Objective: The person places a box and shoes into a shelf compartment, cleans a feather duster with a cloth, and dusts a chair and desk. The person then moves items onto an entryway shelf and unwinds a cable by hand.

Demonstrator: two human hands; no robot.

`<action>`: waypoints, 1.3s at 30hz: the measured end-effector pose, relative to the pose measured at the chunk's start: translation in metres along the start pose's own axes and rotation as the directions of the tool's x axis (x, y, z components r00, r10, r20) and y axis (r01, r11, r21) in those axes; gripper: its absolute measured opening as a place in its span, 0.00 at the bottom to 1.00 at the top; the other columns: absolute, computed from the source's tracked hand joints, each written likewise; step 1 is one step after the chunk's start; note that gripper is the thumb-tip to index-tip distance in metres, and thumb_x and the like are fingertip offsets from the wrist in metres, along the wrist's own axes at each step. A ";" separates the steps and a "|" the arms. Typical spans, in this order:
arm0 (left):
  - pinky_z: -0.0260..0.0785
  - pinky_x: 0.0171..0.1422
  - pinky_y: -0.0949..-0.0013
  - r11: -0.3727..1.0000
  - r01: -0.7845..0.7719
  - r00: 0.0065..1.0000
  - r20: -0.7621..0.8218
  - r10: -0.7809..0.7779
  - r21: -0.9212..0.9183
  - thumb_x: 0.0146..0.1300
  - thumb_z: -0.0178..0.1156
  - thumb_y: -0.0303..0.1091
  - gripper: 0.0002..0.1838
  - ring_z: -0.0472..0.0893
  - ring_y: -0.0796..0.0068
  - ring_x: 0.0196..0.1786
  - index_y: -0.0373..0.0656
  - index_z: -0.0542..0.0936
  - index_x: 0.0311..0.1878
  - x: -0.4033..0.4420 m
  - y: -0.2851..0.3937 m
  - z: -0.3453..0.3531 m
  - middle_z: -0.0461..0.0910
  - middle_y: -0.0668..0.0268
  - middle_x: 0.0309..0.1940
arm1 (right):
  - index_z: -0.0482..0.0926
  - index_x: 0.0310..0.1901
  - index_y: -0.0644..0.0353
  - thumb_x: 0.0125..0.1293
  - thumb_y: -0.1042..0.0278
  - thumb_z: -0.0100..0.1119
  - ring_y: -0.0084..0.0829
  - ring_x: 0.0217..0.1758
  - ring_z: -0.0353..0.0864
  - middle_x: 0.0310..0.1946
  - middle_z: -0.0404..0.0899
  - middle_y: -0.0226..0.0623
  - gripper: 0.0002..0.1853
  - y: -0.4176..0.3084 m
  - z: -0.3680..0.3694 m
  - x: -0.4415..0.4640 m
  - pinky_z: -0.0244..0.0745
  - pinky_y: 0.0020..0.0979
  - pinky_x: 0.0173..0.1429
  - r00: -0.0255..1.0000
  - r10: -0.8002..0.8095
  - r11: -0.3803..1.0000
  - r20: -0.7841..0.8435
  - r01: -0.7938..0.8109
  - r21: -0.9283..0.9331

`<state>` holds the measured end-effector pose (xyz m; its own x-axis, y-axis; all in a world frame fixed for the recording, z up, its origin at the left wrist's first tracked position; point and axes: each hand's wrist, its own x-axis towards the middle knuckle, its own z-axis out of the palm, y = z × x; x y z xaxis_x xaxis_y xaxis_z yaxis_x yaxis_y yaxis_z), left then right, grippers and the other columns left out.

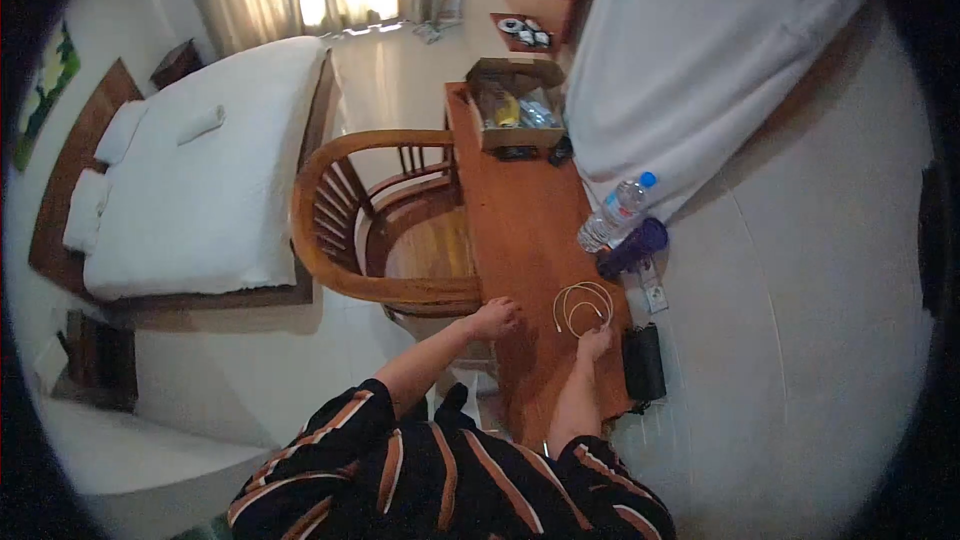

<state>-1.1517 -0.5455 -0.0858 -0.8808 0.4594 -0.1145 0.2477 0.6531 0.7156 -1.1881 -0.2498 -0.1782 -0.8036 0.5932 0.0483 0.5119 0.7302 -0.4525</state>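
Note:
My right hand (595,342) is closed on a pale cable (556,312), which spreads in loose loops over the right end of the wooden desk (525,225). Near the desk's front edge, my left hand (496,319) has its fingers curled in; whether anything lies inside them is hidden. Beyond the cable are a dark purple bottle or tumbler (640,245) and a clear plastic water bottle (607,217) with a blue cap. A black cylindrical object (643,362) sits at the desk's back edge, close to my right hand.
A curved-back wooden chair (415,290) stands against the desk's front. An open cardboard box (515,138) with packaged items is at the far end, below small wall shelves (515,35). A wall socket (655,296) is behind the desk. The bed (215,210) lies to the left.

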 end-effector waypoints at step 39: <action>0.68 0.38 0.70 0.975 0.192 0.373 -0.910 -0.180 -0.114 0.71 0.44 0.39 0.16 0.73 0.74 0.29 0.35 0.76 0.43 -0.586 0.024 -0.169 0.72 0.66 0.23 | 0.77 0.35 0.67 0.65 0.72 0.56 0.17 0.25 0.65 0.21 0.69 0.30 0.06 -0.448 -0.214 -0.519 0.63 0.23 0.30 -0.083 -0.978 -0.204 -0.190 0.236 0.950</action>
<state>-0.6975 -0.9012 0.1152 -0.7402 -0.4940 0.4561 0.0262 0.6567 0.7537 -0.9353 -0.8128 0.1900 -0.3764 -0.6993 0.6077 -0.5829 -0.3311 -0.7420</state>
